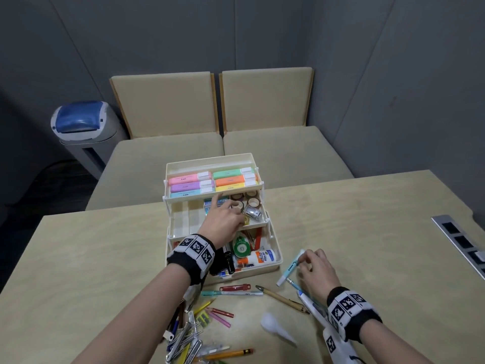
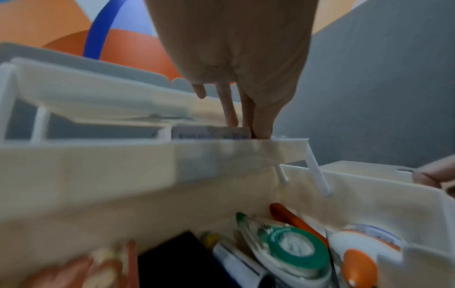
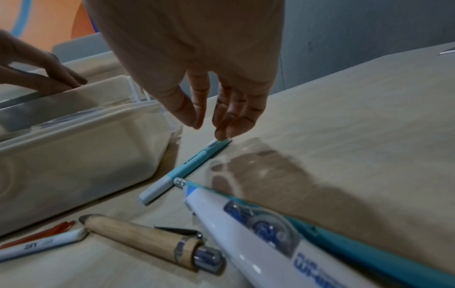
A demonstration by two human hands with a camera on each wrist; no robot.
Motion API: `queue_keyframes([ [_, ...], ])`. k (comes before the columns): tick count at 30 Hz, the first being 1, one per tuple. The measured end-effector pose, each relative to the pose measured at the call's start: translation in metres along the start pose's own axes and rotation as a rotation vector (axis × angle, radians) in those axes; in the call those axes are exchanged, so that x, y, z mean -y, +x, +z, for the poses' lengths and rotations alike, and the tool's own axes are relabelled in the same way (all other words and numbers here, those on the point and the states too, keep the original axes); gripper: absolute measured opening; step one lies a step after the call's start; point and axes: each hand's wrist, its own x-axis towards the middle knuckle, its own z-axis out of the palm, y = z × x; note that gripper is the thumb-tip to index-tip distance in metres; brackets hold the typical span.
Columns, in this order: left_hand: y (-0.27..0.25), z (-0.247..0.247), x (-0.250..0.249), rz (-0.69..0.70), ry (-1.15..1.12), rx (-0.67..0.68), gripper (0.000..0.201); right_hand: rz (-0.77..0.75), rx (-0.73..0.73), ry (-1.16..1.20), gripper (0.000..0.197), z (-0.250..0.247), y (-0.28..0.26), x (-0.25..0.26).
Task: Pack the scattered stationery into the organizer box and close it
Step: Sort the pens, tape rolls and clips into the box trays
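Note:
The cream organizer box (image 1: 273,265) stands open in three tiers: highlighters (image 1: 210,179) on top, tape rolls (image 1: 252,198) in the middle tray (image 2: 221,148), a glue bottle (image 1: 258,257) and green correction tape (image 2: 293,247) at the bottom. My left hand (image 1: 231,210) reaches into the middle tray, index finger straight. Its fingertips (image 2: 261,132) are down beside a small box, and I see nothing held. To the right of the box, my right hand (image 1: 305,258) touches the far end of a light blue pen (image 3: 187,169) lying on the table, thumb apart.
More stationery lies along the table's near edge: a wooden pen (image 1: 282,298), a white correction-tape pen (image 3: 258,233), a red clip (image 1: 235,288), crayons (image 1: 220,315), a pile of metal clips (image 1: 183,340) and a pencil (image 1: 231,353). A metal socket strip (image 1: 462,243) sits far right.

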Motion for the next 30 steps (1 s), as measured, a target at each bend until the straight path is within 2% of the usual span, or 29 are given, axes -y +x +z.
queue_keyframes([
  [3, -0.003, -0.005, -0.007, 0.01, 0.072, 0.028, 0.02, 0.026, -0.013, -0.025, 0.009, 0.0, 0.001, 0.002],
  [7, -0.018, -0.01, -0.016, -0.054, 0.051, -0.028, 0.022, 0.154, -0.008, -0.102, 0.016, 0.0, 0.009, 0.006],
  [11, -0.045, -0.007, -0.039, -0.16, -0.06, -0.196, 0.013, 0.262, 0.135, -0.188, 0.037, 0.003, 0.019, 0.02],
  [14, -0.073, 0.009, -0.074, -0.138, -0.168, -0.281, 0.01, 0.293, 0.174, -0.178, 0.038, 0.009, 0.027, 0.027],
  [18, -0.101, 0.038, -0.112, -0.078, -0.297, -0.154, 0.012, 0.326, 0.147, -0.032, 0.034, 0.006, 0.034, 0.032],
  [21, -0.103, 0.054, -0.129, -0.049, -0.349, -0.048, 0.015, 0.336, 0.036, 0.27, 0.034, -0.008, 0.035, 0.025],
  [24, -0.091, 0.062, -0.138, -0.016, -0.384, 0.045, 0.021, 0.352, -0.031, 0.59, 0.018, -0.02, 0.026, 0.009],
  [25, -0.086, 0.063, -0.14, -0.005, -0.386, 0.077, 0.022, 0.356, -0.045, 0.626, 0.016, -0.023, 0.022, 0.001],
  [27, -0.075, 0.062, -0.145, 0.002, -0.356, 0.136, 0.024, 0.319, -0.021, 0.488, 0.019, -0.03, 0.011, -0.013],
  [30, -0.063, 0.066, -0.151, -0.003, -0.27, 0.205, 0.026, 0.212, 0.142, 0.096, 0.015, -0.031, -0.009, -0.034],
])
